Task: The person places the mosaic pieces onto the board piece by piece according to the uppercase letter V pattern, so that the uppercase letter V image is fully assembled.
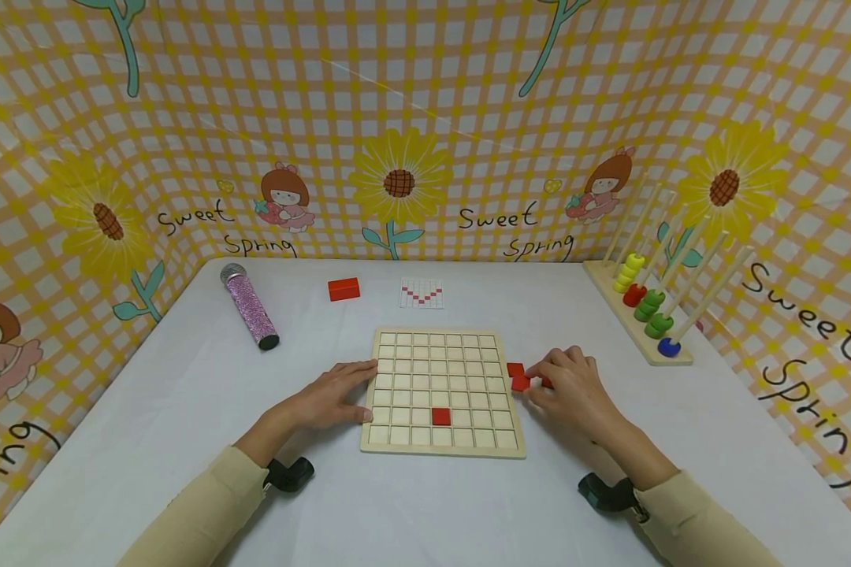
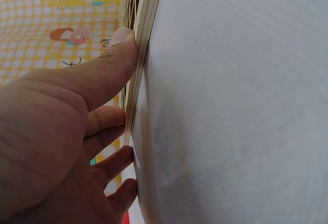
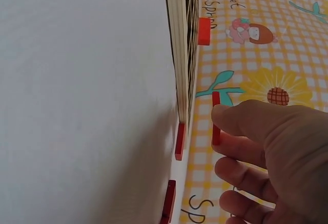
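Observation:
A square wooden grid board [image 1: 395, 450] lies flat on the white table, with one red square tile [image 1: 441, 416] in a cell of its second row from the front. My left hand [image 1: 329, 400] rests against the board's left edge, fingers spread; the left wrist view has its thumb [image 2: 122, 47] touching the rim. To the right of the board, my right hand [image 1: 570, 390] pinches a red tile [image 3: 216, 126] between thumb and forefinger, raised off the table. Beside the board's right edge lie loose red tiles [image 1: 515, 368], partly hidden by the right hand.
Behind the board are a red block [image 1: 343, 289] and a small pattern card [image 1: 421, 294]. A glittery pink microphone [image 1: 251, 305] lies at the back left. On the right stands a wooden peg rack [image 1: 634, 319] with coloured beads. Patterned cloth walls enclose the table.

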### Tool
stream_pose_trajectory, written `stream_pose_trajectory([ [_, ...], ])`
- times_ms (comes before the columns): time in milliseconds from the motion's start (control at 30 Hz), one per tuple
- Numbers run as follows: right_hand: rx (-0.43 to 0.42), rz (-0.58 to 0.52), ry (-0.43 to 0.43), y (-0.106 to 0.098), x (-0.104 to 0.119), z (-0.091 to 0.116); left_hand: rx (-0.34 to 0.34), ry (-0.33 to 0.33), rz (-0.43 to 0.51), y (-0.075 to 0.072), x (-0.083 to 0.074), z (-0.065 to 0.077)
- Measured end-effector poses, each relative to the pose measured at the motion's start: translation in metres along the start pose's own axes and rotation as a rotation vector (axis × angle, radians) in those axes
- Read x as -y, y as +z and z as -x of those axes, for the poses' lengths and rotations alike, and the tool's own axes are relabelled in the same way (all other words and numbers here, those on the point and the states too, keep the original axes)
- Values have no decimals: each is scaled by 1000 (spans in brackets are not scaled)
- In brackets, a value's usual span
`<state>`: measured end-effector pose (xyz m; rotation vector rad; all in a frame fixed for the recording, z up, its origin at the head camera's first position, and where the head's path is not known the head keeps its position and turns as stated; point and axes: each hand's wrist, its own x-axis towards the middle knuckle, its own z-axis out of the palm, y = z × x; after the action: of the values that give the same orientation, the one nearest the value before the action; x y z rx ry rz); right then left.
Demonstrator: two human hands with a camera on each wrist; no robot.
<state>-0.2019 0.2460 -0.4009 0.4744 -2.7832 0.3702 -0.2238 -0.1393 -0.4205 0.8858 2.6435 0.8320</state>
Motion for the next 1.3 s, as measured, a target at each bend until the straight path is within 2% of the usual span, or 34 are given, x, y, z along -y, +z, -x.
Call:
stream_pose_trajectory([
  [233, -20, 2, -26, -1, 6, 0, 5, 5, -1, 0, -1, 1],
  [567, -8, -10, -36, -2, 16, -2, 7, -3, 1, -1, -1, 1],
  [1300, -61, -39, -143, 6, 38, -7, 1, 9, -2, 0, 0, 0],
])
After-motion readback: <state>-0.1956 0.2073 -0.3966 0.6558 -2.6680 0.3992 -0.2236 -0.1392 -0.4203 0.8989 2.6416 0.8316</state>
